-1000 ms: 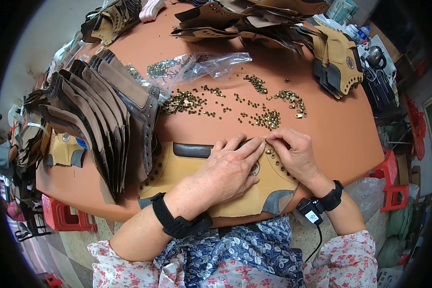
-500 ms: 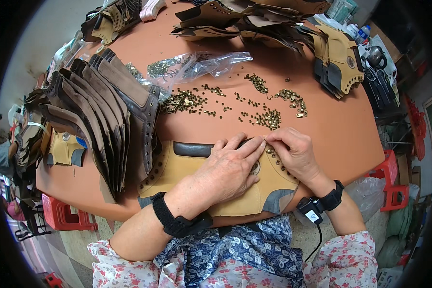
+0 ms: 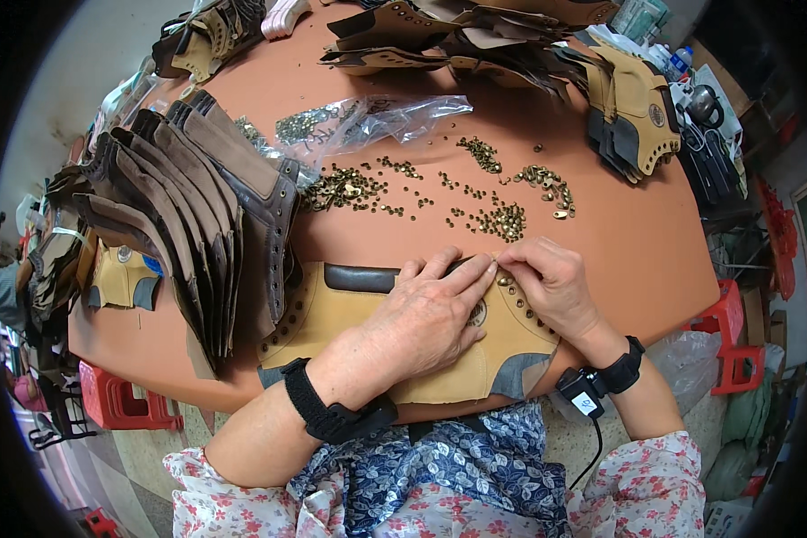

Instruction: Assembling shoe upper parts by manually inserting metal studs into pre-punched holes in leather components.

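Note:
A tan boot upper (image 3: 341, 327) with grey corner patches and a dark padded collar lies across the near table edge. Metal fittings line both of its sides. My left hand (image 3: 426, 314) rests flat on it, fingers stretched toward its top right corner. At that corner, my right hand (image 3: 547, 278) is closed in a pinch beside the left fingertips; whatever is between its thumb and finger is hidden. Below the pinch, a few brass-coloured fittings (image 3: 506, 281) show along the upper's right edge. Loose brass-coloured eyelets (image 3: 502, 221) lie in small heaps beyond my hands.
Brown boot uppers (image 3: 175, 197) stand fanned out at left. A clear plastic bag (image 3: 394, 121) with small metal parts lies behind the loose heaps. More uppers are piled at the far edge (image 3: 475, 45) and the far right (image 3: 635, 108). Red stools (image 3: 121, 399) flank the table.

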{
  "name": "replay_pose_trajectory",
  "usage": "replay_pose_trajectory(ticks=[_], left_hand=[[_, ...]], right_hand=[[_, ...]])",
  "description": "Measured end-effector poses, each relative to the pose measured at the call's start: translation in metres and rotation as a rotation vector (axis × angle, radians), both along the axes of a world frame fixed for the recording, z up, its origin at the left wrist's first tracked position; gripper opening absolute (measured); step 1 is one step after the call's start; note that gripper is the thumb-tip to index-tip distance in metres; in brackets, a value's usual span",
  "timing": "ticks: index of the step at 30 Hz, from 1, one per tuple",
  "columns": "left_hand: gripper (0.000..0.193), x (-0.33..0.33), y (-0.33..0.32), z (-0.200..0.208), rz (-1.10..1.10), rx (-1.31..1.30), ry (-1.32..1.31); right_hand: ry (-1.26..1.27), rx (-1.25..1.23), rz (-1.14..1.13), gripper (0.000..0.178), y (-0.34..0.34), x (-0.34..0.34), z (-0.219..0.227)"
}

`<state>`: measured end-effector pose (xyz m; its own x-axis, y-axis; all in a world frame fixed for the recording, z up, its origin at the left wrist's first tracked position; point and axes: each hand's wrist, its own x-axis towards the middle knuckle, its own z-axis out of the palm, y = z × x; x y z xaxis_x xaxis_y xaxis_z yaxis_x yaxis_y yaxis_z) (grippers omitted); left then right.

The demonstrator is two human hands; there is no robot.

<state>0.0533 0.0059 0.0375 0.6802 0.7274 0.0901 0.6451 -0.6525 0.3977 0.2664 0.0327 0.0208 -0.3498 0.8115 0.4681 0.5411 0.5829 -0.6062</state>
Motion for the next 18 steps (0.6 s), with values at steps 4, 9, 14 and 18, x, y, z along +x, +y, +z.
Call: replay_pose_trajectory(ticks=[4,9,14,18], left_hand=[[0.066,-0.0004,-0.0002,0.0006,-0.001,0.012,-0.010],[0.066,0.0007,0.0005,0.0012,-0.001,-0.001,-0.004],[0.066,-0.0002,0.0006,0.0019,-0.003,0.001,-0.006],[0.066,0.0004,-0.0002,0.0003,0.001,0.016,-0.004]], right_hand=[[0.043,-0.088,-0.038,0.010,-0.0006,-0.0013,0.0009],[-0.067,0.113,-0.029,0.012,-0.0029,-0.0033,-0.0029],[-0.125,0.143,0.016,0.013,-0.0031,-0.0020,-0.0007],[-0.009,0.032,0.005,0.011,-0.0015,0.0011,-0.0019]])
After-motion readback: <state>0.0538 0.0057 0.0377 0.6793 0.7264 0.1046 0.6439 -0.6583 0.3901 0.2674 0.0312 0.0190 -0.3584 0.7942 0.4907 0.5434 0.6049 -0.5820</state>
